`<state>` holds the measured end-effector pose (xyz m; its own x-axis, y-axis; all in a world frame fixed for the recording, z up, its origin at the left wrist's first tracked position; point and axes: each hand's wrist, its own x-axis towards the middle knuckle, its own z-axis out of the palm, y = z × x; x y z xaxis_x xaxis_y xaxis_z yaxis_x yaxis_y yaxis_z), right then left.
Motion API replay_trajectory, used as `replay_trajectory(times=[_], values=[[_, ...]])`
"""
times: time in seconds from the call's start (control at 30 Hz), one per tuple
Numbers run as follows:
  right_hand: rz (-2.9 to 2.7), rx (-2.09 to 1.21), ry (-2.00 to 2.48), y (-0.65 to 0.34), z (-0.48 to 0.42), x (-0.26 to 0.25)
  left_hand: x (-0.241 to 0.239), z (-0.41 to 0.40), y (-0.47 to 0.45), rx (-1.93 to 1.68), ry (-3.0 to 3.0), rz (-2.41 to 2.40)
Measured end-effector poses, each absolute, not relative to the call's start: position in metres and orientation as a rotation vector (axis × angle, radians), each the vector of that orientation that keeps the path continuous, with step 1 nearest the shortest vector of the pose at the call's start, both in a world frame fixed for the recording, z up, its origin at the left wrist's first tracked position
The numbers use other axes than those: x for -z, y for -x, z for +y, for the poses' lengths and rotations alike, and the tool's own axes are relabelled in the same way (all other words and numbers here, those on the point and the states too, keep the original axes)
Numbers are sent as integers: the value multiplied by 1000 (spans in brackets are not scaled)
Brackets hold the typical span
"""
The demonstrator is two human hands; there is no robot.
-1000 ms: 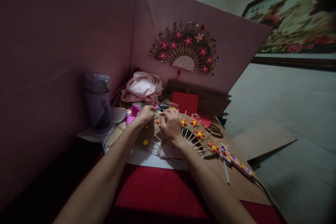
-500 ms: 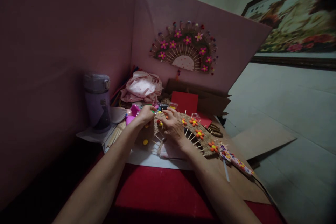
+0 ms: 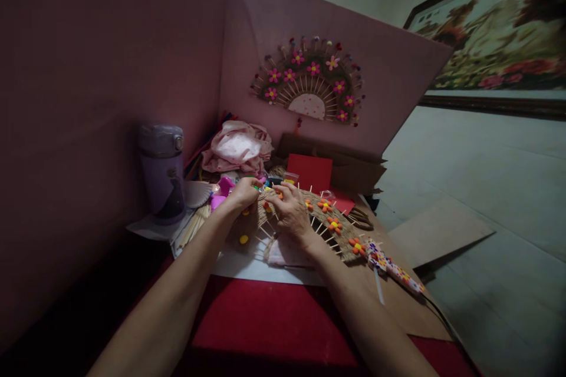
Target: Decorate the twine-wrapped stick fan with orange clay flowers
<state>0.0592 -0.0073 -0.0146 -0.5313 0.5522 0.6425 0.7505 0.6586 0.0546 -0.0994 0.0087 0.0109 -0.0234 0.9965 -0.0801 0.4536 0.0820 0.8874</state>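
Observation:
A half-round fan of woven straw and wooden sticks (image 3: 329, 230) lies on the table, dotted with orange and yellow flowers. My right hand (image 3: 289, 212) rests on the fan's left part, fingers bent and pressed down on the weave. My left hand (image 3: 243, 193) is closed in a pinch at the fan's left edge, on something too small to name. A yellow dot (image 3: 243, 239) lies loose just below it.
A purple flask (image 3: 163, 171) stands at the left by the pink partition. A pink cloth bundle (image 3: 237, 147), red card (image 3: 309, 172) and brown cardboard sit behind. A spotted glue gun (image 3: 393, 271) lies right of the fan. A finished fan (image 3: 309, 82) hangs on the partition.
My right hand's fingers have stretched out a little farther over the fan's top edge. My left hand has stayed where it was. The view shifted slightly.

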Motion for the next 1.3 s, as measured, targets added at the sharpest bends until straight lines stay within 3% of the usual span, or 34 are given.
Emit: replay_trajectory(times=[0.97,1.3], values=[[-2038,350,1227,-34,-16,18,-11,7,98,-961,-1447,1548],[-2095,394,1062,-68,-33,24,-7,8,98,-1118,-1339,1489]])
